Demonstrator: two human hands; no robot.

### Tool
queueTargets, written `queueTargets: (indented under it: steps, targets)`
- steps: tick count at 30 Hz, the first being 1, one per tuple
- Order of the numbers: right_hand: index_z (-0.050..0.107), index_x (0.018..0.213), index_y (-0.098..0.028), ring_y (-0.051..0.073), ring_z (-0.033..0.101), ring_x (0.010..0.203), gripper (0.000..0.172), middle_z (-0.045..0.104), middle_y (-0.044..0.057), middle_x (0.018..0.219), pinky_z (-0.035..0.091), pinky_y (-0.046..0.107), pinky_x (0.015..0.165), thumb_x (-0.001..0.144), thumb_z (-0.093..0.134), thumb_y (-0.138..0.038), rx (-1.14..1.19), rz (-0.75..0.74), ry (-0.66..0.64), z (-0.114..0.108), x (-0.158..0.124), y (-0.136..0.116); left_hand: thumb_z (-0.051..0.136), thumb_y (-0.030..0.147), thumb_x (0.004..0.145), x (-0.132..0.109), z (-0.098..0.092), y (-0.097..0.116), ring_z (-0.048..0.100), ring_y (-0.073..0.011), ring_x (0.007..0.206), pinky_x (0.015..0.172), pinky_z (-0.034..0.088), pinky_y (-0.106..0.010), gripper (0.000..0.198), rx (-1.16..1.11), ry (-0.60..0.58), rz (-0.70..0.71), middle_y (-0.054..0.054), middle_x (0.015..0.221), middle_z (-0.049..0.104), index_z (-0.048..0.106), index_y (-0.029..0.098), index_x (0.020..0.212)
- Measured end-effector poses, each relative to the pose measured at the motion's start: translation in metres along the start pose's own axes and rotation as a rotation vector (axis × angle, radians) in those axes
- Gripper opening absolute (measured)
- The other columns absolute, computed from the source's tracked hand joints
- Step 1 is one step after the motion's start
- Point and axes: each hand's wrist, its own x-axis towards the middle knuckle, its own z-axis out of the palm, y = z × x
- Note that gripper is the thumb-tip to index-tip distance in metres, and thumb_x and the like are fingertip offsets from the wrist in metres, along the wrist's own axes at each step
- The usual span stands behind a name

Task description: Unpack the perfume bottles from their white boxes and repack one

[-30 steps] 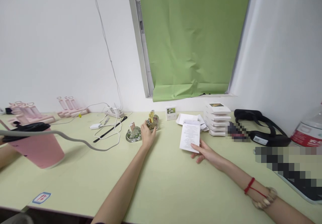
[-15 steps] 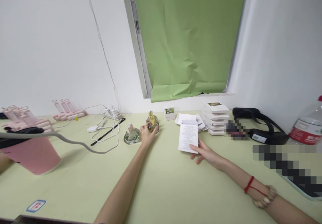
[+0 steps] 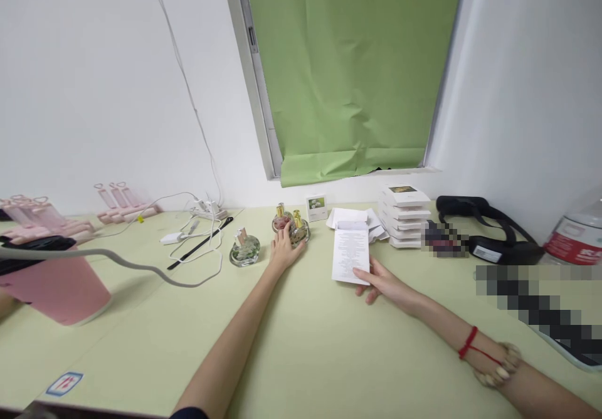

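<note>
My left hand [image 3: 285, 254] is closed round the near side of a round glass perfume bottle [image 3: 300, 233] with a gold top, which stands on the table. Just behind it is another perfume bottle [image 3: 281, 222], reddish inside and gold-topped. A third, wider perfume bottle [image 3: 245, 253] with greenery showing in it stands apart on the left. In my right hand [image 3: 383, 284] is a white printed box [image 3: 350, 256], gripped at its lower right corner, text side up and tilted. Its top end looks opened. The fingers beneath the box are partly hidden.
Behind the held box lie white flattened cartons [image 3: 350, 217]. A small picture box [image 3: 316, 207] and a stack of white boxes [image 3: 405, 215] stand near the wall. Cables [image 3: 207, 234], a pink cup [image 3: 63, 284] and pink bottles [image 3: 120, 199] are leftward; a black headset [image 3: 498, 231] and plastic bottle [image 3: 576, 234] are rightward.
My left hand has shifted right with the gold-topped perfume bottle, and the reddish bottle behind now shows more. My right hand keeps the printed box in nearly the same place.
</note>
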Motion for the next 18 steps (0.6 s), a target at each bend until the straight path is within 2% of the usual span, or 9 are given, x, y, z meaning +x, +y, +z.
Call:
queueTargets:
  steps: [3, 8, 14, 16, 18]
  targets:
    - [0.036, 0.119, -0.021, 0.011, 0.060, 0.066, 0.055, 0.056, 0.010, 0.112, 0.050, 0.020, 0.045, 0.073, 0.058, -0.044, 0.001, 0.004, 0.007, 0.001, -0.001, -0.001, 0.043, 0.055, 0.073, 0.002, 0.005, -0.001, 0.036, -0.0327, 0.116, 0.095, 0.025, -0.047, 0.076, 0.041, -0.051, -0.030, -0.017, 0.124, 0.041, 0.023, 0.015, 0.133]
    - [0.036, 0.119, -0.021, 0.012, 0.060, 0.066, 0.055, 0.054, 0.011, 0.115, 0.050, 0.019, 0.044, 0.074, 0.057, -0.043, -0.003, 0.000, 0.006, 0.001, -0.002, -0.002, 0.044, 0.051, 0.073, 0.003, 0.004, 0.000, 0.033, -0.0344, 0.118, 0.095, 0.024, -0.048, 0.077, 0.101, -0.045, -0.062, -0.021, 0.129, 0.037, 0.023, 0.010, 0.134]
    - [0.035, 0.119, -0.021, 0.011, 0.060, 0.065, 0.055, 0.055, 0.010, 0.114, 0.050, 0.019, 0.044, 0.074, 0.057, -0.044, -0.001, -0.006, -0.001, 0.000, 0.000, 0.000, 0.046, 0.034, 0.072, 0.004, -0.003, 0.001, 0.032, -0.0338, 0.120, 0.094, 0.026, -0.049, 0.068, 0.101, -0.006, -0.090, -0.019, 0.131, 0.034, 0.024, 0.017, 0.135]
    - [0.035, 0.119, -0.021, 0.011, 0.060, 0.065, 0.055, 0.055, 0.010, 0.114, 0.050, 0.019, 0.044, 0.074, 0.057, -0.044, -0.003, -0.003, 0.007, 0.000, 0.000, -0.001, 0.043, 0.029, 0.073, 0.007, -0.006, 0.001, 0.035, -0.0323, 0.118, 0.093, 0.028, -0.048, 0.064, 0.054, 0.049, -0.123, -0.018, 0.128, 0.037, 0.026, 0.018, 0.134]
    - [0.035, 0.119, -0.021, 0.011, 0.060, 0.065, 0.055, 0.055, 0.011, 0.114, 0.050, 0.019, 0.044, 0.075, 0.056, -0.044, -0.006, -0.004, 0.009, 0.000, 0.000, -0.001, 0.041, 0.027, 0.073, 0.011, -0.009, -0.001, 0.037, -0.0310, 0.116, 0.093, 0.029, -0.047, 0.063, 0.003, 0.155, -0.162, -0.018, 0.124, 0.040, 0.027, 0.015, 0.133]
